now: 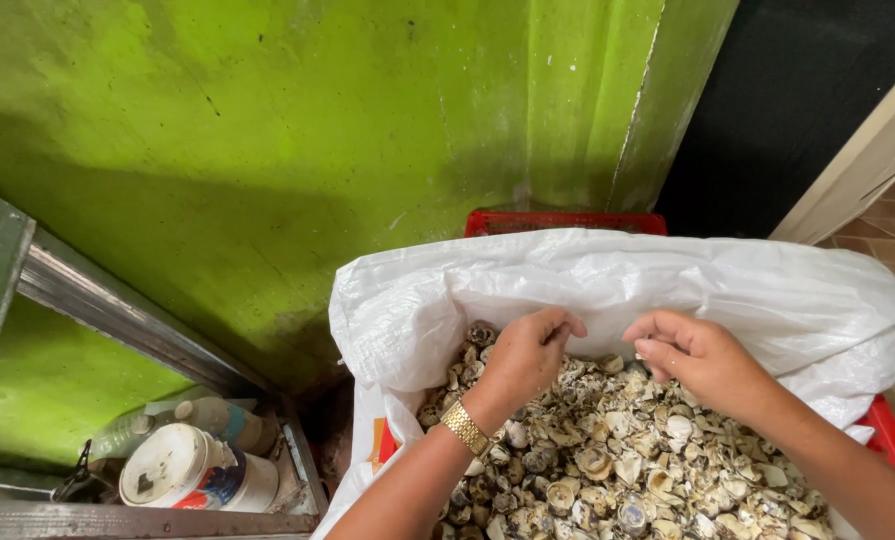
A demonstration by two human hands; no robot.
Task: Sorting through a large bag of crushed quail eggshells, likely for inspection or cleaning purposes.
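Inside the white woven sack [608, 285], nearest to me, lies a heap of broken shells [608, 470], mottled cream and brown, filling the sack up to my wrists. My left hand [524, 355] sits on the heap toward the sack's left wall, fingers curled in with the tips drawn together; whether a shell is pinched there I cannot tell. A gold watch [465, 428] circles that wrist. My right hand [698, 355] rests on the shells just beside the left, fingers bent and half closed, nothing clearly held. The two hands are near each other but apart.

Under the sack, a red plastic crate [564, 221] shows at the far rim and at the sack's right corner. Left of the sack, well apart, stand a white lidded tub [183, 470] and plastic bottles [218, 420] on a low ledge. Behind the sack rises a green painted wall [298, 140].
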